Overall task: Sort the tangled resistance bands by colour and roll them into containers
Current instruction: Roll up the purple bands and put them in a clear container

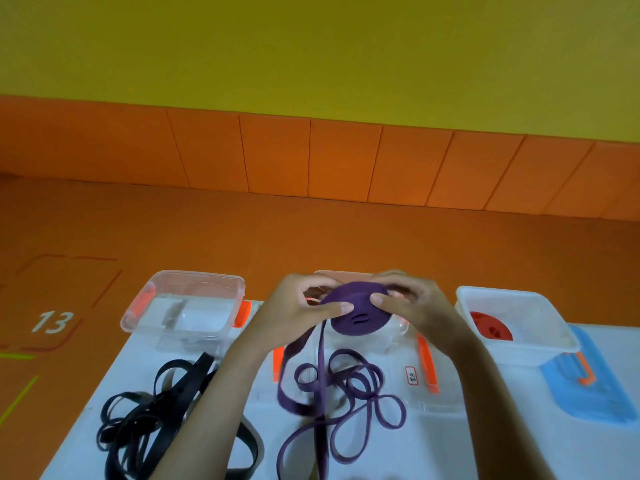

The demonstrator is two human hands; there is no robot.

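Black bands [145, 420] are lying tangled at the table's [485, 427] near left edge, and loose purple band loops [346, 393] are trailing at near centre. The left hand [294, 313] and right hand [415, 306] are pinching the purple roll [358, 311] above the middle container [401, 328] at the far edge. A red roll [490, 325] is sitting in the right container [554, 327].

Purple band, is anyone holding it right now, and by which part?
Yes. The left hand and right hand grip the purple band by its rolled-up coil, one on each side, thumbs pressed on its face. The loose tail hangs unheld.
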